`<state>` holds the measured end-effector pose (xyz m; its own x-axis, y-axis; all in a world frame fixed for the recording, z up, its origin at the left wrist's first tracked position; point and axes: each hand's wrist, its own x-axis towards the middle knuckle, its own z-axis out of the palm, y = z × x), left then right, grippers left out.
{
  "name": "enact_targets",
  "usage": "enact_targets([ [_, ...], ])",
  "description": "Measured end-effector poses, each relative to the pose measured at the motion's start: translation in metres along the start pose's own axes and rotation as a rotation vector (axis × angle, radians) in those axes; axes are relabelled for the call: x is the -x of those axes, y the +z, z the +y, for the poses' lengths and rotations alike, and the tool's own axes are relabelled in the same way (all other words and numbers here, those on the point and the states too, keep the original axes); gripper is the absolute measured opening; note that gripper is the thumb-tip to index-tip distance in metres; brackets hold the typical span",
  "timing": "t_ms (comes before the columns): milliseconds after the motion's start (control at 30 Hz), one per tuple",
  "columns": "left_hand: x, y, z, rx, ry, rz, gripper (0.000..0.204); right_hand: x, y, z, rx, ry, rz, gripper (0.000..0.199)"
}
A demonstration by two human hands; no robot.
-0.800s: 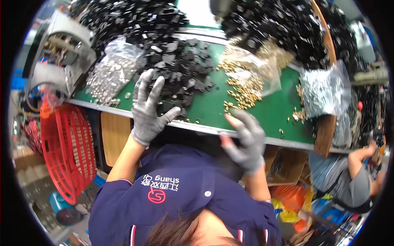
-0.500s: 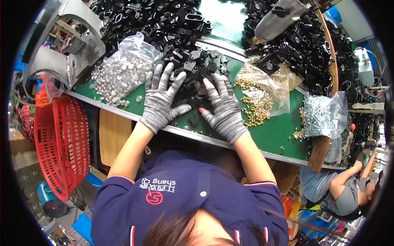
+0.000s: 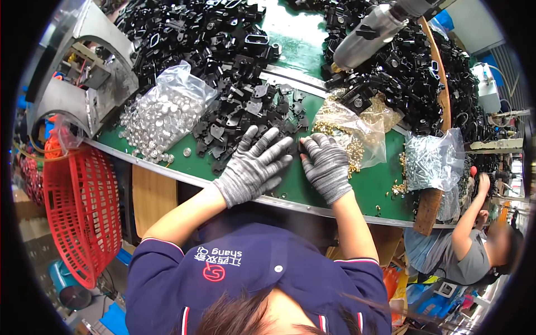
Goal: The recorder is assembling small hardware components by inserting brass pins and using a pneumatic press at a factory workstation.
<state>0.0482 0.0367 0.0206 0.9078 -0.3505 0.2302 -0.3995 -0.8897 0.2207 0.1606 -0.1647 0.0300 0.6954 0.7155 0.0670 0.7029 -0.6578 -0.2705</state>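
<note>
My left hand (image 3: 254,168), in a grey knit glove, lies flat with fingers spread at the near edge of a pile of small flat black metal parts (image 3: 251,106). To its right, my gloved right hand (image 3: 328,167) rests on the green tabletop (image 3: 285,192) with its fingers curled down. Thumb and index finger come close around something small and dark; I cannot make out what it is. Beside this hand lie small brass-coloured fasteners (image 3: 355,153), spilling from a clear bag (image 3: 371,139).
Round silver caps (image 3: 162,120) spill from a bag at left. A bag of silver screws (image 3: 432,159) stands at right. Black moulded parts (image 3: 385,72) heap behind, under a hanging cylindrical tool (image 3: 365,42). A red basket (image 3: 84,212) is at lower left; a co-worker (image 3: 469,251) sits at right.
Both hands have drawn back toward me from the black parts, the left also shifting right. The right fingers have gone from stretched to curled. The co-worker's arm has risen.
</note>
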Motion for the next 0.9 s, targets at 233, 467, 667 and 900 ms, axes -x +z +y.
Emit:
enact_targets([
  [233,-0.028,-0.053,-0.034,0.133,0.015,0.228,0.033,0.008,-0.002,0.010,-0.090,0.000,0.130,0.038],
  [467,-0.166,-0.081,-0.145,-0.096,-0.259,0.192,0.037,0.001,-0.002,0.001,0.049,0.096,-0.028,0.034],
  [667,-0.205,-0.085,-0.177,-0.285,-0.323,-0.299,0.038,-0.001,0.001,0.009,-0.065,0.192,-0.073,0.027],
  [900,-0.117,-0.100,-0.158,1.336,-0.480,0.491,0.035,0.020,-0.002,0.013,-0.759,0.223,0.418,0.024],
])
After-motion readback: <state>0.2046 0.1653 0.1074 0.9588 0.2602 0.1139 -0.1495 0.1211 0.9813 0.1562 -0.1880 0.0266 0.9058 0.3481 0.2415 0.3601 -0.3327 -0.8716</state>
